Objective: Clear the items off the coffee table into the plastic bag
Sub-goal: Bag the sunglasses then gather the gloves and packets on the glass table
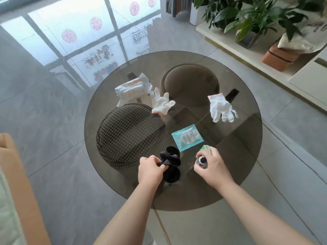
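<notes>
The black plastic bag (170,159), bunched with its mouth up, sits at the near edge of the round glass table (247,142). The left hand (150,169) grips its gathered rim, probably to steady the opening. Just beside it, the right hand (211,167) wraps a small dark-capped bottle (201,160), ready for dropping in. Farther out lie a teal sachet (187,137), two white gloves (161,103), and a wipes pack (131,88).

We saw a smoked-glass worktop (235,152) with a glossy finish, a crinkled black plastic bag (170,163), two white knitted cloth gloves (161,103), a shiny teal sachet (187,137), and polished, reflective floor tiles (53,142).
</notes>
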`<state>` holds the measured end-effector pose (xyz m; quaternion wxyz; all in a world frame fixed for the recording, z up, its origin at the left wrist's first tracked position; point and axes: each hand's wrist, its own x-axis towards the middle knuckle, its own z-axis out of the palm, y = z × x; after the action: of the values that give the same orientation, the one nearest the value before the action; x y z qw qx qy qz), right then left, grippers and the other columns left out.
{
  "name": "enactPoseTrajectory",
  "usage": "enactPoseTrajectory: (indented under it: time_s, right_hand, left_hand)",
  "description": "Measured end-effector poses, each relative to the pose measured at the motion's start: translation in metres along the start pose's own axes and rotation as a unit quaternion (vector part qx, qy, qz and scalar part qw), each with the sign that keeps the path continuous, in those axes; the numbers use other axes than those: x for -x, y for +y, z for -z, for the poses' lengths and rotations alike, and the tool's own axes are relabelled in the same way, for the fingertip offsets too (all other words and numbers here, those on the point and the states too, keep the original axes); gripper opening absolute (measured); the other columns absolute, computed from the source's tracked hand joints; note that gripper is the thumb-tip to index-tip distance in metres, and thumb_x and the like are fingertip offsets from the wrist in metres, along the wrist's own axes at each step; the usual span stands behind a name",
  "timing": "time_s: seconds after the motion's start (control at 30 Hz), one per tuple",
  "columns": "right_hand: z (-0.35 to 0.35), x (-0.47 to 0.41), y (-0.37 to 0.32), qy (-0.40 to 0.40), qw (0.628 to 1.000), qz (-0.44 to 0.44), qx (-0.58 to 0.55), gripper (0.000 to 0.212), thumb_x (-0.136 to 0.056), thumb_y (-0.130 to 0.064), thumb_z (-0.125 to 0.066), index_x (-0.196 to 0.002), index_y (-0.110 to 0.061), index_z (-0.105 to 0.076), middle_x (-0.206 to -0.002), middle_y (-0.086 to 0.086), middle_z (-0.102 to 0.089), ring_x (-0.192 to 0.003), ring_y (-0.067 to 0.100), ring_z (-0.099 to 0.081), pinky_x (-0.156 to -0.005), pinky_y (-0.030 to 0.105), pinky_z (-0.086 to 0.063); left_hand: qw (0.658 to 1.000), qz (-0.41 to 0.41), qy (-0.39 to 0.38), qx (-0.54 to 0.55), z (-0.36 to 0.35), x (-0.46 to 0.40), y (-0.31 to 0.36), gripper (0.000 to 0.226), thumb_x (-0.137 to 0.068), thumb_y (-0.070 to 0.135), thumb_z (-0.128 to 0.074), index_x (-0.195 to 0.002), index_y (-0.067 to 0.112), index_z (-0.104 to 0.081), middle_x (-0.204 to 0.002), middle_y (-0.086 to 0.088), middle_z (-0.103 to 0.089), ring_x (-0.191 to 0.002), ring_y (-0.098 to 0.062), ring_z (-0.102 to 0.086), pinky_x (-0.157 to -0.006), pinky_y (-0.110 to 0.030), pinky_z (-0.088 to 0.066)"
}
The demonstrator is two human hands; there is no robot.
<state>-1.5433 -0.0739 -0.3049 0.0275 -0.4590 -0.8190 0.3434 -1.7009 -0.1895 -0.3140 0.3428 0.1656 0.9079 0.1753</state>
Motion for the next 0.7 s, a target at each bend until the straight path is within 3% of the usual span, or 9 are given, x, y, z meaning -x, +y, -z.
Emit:
enactPoseTrajectory:
  time_s: [0.1, 0.2, 0.27, 0.37, 0.43, 0.5, 0.6, 0.7]
  right_hand:
    - [0.019, 0.036, -0.021, -0.018, 0.982, -0.092, -0.162, 0.016, -0.075, -0.017, -0.072, -0.09, -0.016, -0.064, -0.113, 0.0, -0.047, -0.098, 0.015, -0.054, -0.081, 0.019, -0.04]
    - [0.042, 0.072, -0.044, -0.056, 0.96, -0.124, -0.246, 0.018, -0.07, -0.012, -0.076, -0.083, -0.018, -0.065, -0.104, -0.002, -0.054, -0.08, 0.005, -0.06, -0.066, 0.01, -0.044]
    - [0.057, 0.096, -0.063, -0.089, 0.947, -0.128, -0.279, 0.02, -0.067, -0.013, -0.075, -0.08, -0.024, -0.066, -0.105, -0.001, -0.06, -0.083, 0.011, -0.064, -0.067, 0.014, -0.047]
    - [0.081, 0.133, -0.105, -0.135, 0.93, -0.107, -0.323, 0.017, -0.062, -0.013, -0.074, -0.077, -0.016, -0.067, -0.095, 0.002, -0.067, -0.084, 0.017, -0.064, -0.069, 0.026, -0.052]
    - [0.091, 0.158, -0.136, -0.16, 0.922, -0.082, -0.342, 0.006, -0.074, -0.007, -0.071, -0.075, -0.01, -0.065, -0.085, 0.006, -0.07, -0.079, 0.019, -0.064, -0.07, 0.033, -0.052]
    - [0.097, 0.182, -0.169, -0.188, 0.918, -0.07, -0.343, 0.007, -0.082, -0.008, -0.065, -0.076, -0.01, -0.064, -0.081, 0.009, -0.069, -0.074, 0.019, -0.064, -0.068, 0.032, -0.05]
    - [0.091, 0.22, -0.209, -0.225, 0.91, -0.035, -0.346, 0.009, -0.077, -0.008, -0.066, -0.08, -0.015, -0.065, -0.084, 0.012, -0.071, -0.072, 0.019, -0.066, -0.069, 0.032, -0.05]
    - [0.073, 0.26, -0.243, -0.268, 0.899, -0.016, -0.347, 0.033, -0.075, -0.001, -0.066, -0.099, -0.024, -0.063, -0.088, 0.006, -0.065, -0.075, 0.014, -0.062, -0.063, 0.022, -0.05]
  left_hand:
    - [0.998, 0.024, 0.012, 0.051, 0.012, 0.039, -0.001, 0.027, -0.081, 0.034, -0.069, -0.101, 0.017, -0.064, -0.11, -0.002, -0.05, -0.085, -0.014, -0.055, -0.063, -0.024, -0.042]
    - [0.994, 0.044, 0.009, 0.105, 0.034, 0.087, -0.003, 0.023, -0.082, 0.033, -0.069, -0.097, 0.017, -0.062, -0.098, 0.002, -0.058, -0.081, -0.012, -0.053, -0.056, -0.02, -0.037]
    - [0.988, 0.063, 0.018, 0.142, 0.053, 0.121, -0.01, 0.018, -0.082, 0.034, -0.068, -0.088, 0.021, -0.057, -0.092, 0.003, -0.061, -0.082, -0.013, -0.056, -0.064, -0.024, -0.043]
    - [0.976, 0.089, 0.033, 0.196, 0.086, 0.171, -0.025, 0.02, -0.083, 0.032, -0.068, -0.077, 0.025, -0.05, -0.091, 0.001, -0.062, -0.083, -0.015, -0.058, -0.07, -0.028, -0.05]
    - [0.967, 0.106, 0.05, 0.224, 0.11, 0.205, -0.036, 0.018, -0.086, 0.031, -0.065, -0.079, 0.023, -0.05, -0.091, 0.0, -0.061, -0.081, -0.015, -0.058, -0.068, -0.026, -0.046]
    - [0.958, 0.129, 0.069, 0.246, 0.133, 0.236, -0.052, 0.017, -0.087, 0.033, -0.063, -0.092, 0.019, -0.055, -0.096, -0.003, -0.064, -0.089, -0.02, -0.063, -0.072, -0.027, -0.047]
    - [0.94, 0.163, 0.108, 0.278, 0.161, 0.283, -0.09, 0.02, -0.087, 0.034, -0.063, -0.097, 0.018, -0.058, -0.107, -0.008, -0.068, -0.102, -0.024, -0.063, -0.075, -0.026, -0.042]
    - [0.914, 0.203, 0.141, 0.323, 0.181, 0.334, -0.137, 0.028, -0.086, 0.034, -0.064, -0.102, 0.011, -0.062, -0.105, -0.01, -0.069, -0.102, -0.025, -0.064, -0.072, -0.027, -0.04]
